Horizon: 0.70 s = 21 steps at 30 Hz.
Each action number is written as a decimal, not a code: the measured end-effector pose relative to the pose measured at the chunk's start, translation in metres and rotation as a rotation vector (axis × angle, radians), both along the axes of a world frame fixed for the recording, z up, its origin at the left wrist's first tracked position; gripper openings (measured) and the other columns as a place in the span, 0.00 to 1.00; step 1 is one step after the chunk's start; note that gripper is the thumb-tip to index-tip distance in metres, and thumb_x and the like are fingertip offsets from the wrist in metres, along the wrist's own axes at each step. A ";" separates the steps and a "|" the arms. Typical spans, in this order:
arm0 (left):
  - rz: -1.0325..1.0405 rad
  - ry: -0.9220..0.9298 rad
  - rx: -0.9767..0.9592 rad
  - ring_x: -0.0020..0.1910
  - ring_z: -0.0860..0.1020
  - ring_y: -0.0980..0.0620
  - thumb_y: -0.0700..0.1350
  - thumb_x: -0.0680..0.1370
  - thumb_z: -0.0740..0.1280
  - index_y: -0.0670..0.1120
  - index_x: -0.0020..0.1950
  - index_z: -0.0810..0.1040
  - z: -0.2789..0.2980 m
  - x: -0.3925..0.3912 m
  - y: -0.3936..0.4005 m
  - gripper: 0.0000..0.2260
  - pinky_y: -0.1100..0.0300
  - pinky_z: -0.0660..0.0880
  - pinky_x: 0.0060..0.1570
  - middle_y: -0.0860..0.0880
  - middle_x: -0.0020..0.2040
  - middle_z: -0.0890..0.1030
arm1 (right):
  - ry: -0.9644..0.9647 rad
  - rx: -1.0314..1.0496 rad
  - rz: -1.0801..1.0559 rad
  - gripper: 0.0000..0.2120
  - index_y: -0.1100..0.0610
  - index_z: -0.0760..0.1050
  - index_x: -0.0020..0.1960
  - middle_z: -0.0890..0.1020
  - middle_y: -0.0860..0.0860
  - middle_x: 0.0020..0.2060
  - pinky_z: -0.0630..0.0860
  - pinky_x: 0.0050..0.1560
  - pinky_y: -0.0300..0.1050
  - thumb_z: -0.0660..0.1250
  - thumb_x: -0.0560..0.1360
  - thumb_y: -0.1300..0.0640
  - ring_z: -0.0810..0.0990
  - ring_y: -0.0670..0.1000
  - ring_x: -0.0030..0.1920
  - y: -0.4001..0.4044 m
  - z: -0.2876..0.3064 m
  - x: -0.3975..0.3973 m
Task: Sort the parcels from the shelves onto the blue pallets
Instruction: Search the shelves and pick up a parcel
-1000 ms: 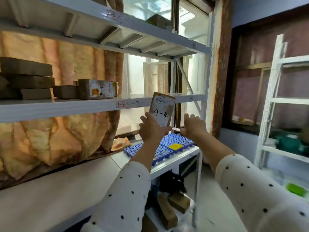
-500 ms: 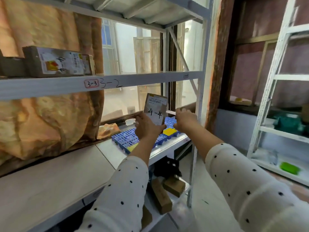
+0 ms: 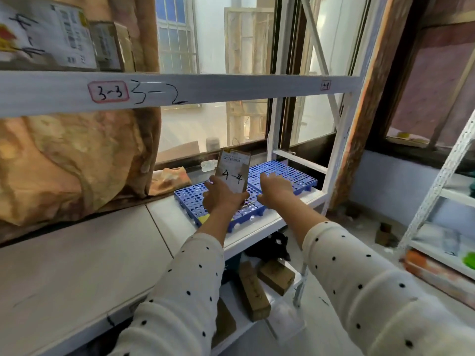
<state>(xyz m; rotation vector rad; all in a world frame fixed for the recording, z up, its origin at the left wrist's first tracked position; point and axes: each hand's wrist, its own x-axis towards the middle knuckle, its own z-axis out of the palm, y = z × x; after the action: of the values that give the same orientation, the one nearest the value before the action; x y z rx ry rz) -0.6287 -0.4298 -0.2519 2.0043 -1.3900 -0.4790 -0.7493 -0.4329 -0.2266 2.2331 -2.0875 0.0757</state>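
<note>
Both hands have dropped since the earlier frame, carrying the flat brown cardboard parcel with white label marked "4-4" (image 3: pixel 232 172) down over the blue perforated plastic pallets (image 3: pixel 288 176) on the white lower shelf (image 3: pixel 164 219). Left hand (image 3: pixel 221 195) grips the parcel's bottom, upright; right hand (image 3: pixel 273 187) hovers beside it, fingers loosely spread, holding nothing. Step: placing. Next move likely needs picking the matching pallet and laying the parcel flat. Around: labelled cardboard box (image 3: pixel 48 37) on the white upper shelf marked "3-3" (image 3: pixel 205 87), orange patterned curtain (image 3: pixel 77 155) left, brown boxes (image 3: pixel 276 277) below. Nothing seems to block the pallets.
</note>
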 end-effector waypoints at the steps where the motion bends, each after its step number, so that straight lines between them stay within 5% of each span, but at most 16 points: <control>1: 0.013 0.002 0.016 0.65 0.71 0.40 0.61 0.66 0.75 0.43 0.72 0.55 -0.004 0.001 -0.008 0.45 0.49 0.71 0.58 0.42 0.69 0.64 | 0.003 0.008 0.009 0.27 0.59 0.61 0.71 0.69 0.59 0.67 0.71 0.60 0.53 0.65 0.78 0.50 0.70 0.60 0.66 -0.010 -0.004 0.002; 21: 0.486 0.035 0.158 0.65 0.70 0.41 0.62 0.64 0.76 0.41 0.71 0.58 -0.081 0.042 -0.149 0.46 0.50 0.71 0.58 0.41 0.68 0.66 | 0.123 0.139 0.471 0.24 0.61 0.63 0.68 0.72 0.60 0.63 0.73 0.57 0.53 0.65 0.78 0.51 0.72 0.60 0.63 -0.219 -0.087 0.043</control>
<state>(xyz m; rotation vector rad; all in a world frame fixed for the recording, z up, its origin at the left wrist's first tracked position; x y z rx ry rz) -0.5864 -0.5783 -0.3332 2.3509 -0.8181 -0.4071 -0.7066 -0.6516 -0.3138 2.6877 -1.5131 -0.1780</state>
